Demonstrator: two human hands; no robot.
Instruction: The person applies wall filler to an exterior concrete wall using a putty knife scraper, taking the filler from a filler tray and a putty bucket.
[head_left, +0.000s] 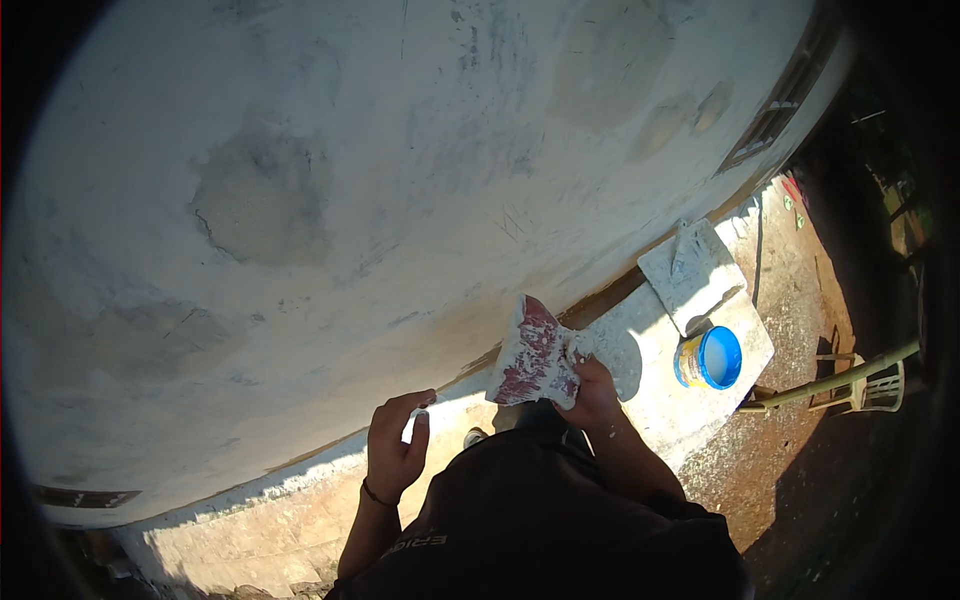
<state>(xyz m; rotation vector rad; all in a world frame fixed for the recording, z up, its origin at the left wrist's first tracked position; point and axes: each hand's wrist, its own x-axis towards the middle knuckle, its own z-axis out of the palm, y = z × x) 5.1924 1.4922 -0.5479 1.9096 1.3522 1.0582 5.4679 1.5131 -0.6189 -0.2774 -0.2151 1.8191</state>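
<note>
One flared, flat-faced maroon tool (532,362), crusted white, lies left of the round plastic bucket (690,362); the right hand (596,398) pinches its edge; the left hand (397,442), farther left of the bucket, has bent fingers, thumb parted; patchy, rough wall (420,180) beyond the bucket.

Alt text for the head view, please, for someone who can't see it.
A person's right hand holds a wide, white-smeared, reddish tool beside a patchy pale wall, the left hand raised with fingers bent. To the right, a blue-rimmed bucket stands on pale ground.
</note>
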